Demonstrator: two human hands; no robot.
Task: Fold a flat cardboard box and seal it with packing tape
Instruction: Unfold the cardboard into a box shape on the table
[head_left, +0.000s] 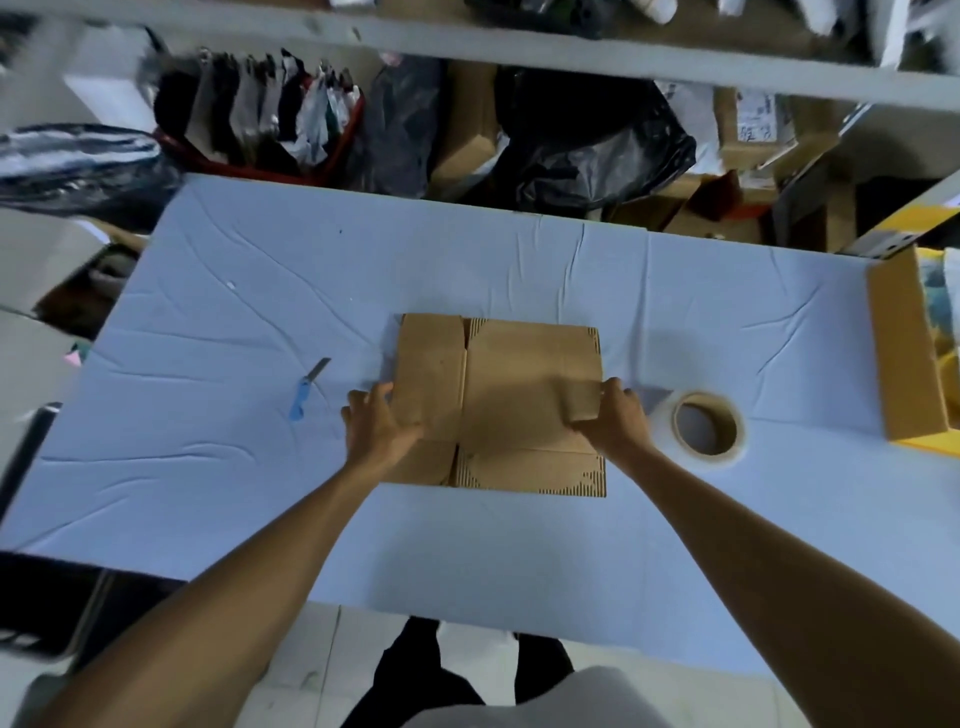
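Note:
A flat brown cardboard box (514, 374) lies in the middle of the table covered by a pale blue cloth (234, 291). My left hand (376, 428) grips the box's left panel at its near edge, fingers curled over it. At the right edge, my right hand (615, 421) pinches a small flap that is folded up off the box. A roll of clear packing tape (707, 430) lies flat on the cloth just right of my right hand.
A blue-handled utility knife (307, 389) lies left of the box. An open cardboard carton (906, 348) stands at the table's right edge. Behind the table are shelves, black bags (597, 145) and a red basket of packets (260, 130).

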